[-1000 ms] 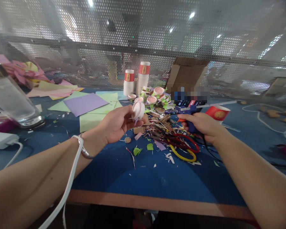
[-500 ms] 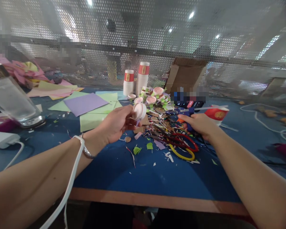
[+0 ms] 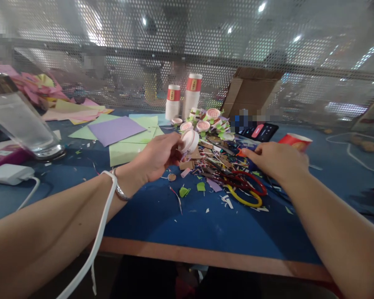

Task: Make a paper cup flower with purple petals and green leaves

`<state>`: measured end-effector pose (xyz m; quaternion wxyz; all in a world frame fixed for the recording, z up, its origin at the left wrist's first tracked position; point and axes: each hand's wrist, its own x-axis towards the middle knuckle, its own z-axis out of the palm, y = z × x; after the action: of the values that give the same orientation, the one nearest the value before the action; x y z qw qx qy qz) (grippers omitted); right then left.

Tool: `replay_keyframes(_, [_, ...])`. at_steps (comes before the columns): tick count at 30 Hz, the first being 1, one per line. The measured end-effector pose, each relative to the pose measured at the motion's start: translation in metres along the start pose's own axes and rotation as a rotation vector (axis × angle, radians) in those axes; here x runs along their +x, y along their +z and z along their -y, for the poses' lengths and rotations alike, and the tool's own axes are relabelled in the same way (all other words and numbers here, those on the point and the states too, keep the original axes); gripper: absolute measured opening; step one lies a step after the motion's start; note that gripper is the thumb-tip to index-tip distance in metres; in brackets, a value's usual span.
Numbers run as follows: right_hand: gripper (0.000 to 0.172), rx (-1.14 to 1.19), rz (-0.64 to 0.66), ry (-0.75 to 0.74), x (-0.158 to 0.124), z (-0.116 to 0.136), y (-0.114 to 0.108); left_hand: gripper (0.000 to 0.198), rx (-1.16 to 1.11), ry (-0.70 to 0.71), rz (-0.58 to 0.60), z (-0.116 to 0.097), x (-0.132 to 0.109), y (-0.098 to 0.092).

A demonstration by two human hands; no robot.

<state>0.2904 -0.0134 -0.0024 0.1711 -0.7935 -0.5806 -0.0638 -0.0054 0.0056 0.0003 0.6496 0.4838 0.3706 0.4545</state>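
Note:
My left hand (image 3: 162, 155) is closed on a small white round piece of paper cup (image 3: 189, 141), its rim turned toward the right. A bit of purple shows under it. On the right, my right hand (image 3: 277, 160) is closed around a blue glue gun (image 3: 252, 146), mostly covered by the fingers; an orange part shows at the thumb. Below and between the hands lie scissors with red handles (image 3: 251, 182) and yellow handles (image 3: 244, 198), among paper scraps. Behind the left hand sits a cluster of small round cup pieces (image 3: 203, 126) with green paper bits.
Two stacks of paper cups (image 3: 191, 99) stand at the back, beside a cardboard box (image 3: 252, 93). Coloured paper sheets (image 3: 116, 129), a tilted-looking glass of water (image 3: 21, 122) and a white charger (image 3: 9, 173) are leftward. A phone (image 3: 262, 132) and a red cup (image 3: 296, 141) lie rightward.
The view has shifted slightly, so things sit further right. My right hand has turned over the glue gun, covering more of it, and its clear stick no longer shows above the hand. The left hand keeps its piece.

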Motion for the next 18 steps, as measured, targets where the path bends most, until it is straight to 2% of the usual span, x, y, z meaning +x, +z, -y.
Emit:
replay_keyframes(2, [0.04, 0.036, -0.03, -0.052, -0.01, 0.01, -0.007, 0.014, -0.009, 0.004, 0.016, 0.001, 0.001, 0.0])
replay_keyframes(5, [0.027, 0.157, 0.04, -0.208, -0.028, 0.033, -0.011, 0.013, -0.01, 0.001, 0.02, 0.003, 0.002, 0.0])
replay_keyframes(8, [0.028, 0.384, 0.221, -0.559, -0.046, 0.054, -0.007, 0.011, 0.006, 0.013, 0.039, 0.006, 0.003, 0.0])
replay_keyframes(11, [0.023, 0.396, 0.312, -0.78, -0.058, 0.064, -0.001, 0.01, 0.022, 0.028, 0.053, 0.008, 0.004, -0.001])
replay_keyframes(15, [0.02, 0.282, 0.372, -0.813, -0.062, 0.068, 0.006, 0.011, 0.038, 0.026, 0.056, 0.01, 0.005, -0.001])
replay_keyframes(18, [0.014, 0.285, 0.402, -0.819, -0.063, 0.07, 0.008, 0.012, 0.027, 0.02, 0.062, 0.011, 0.004, 0.001])
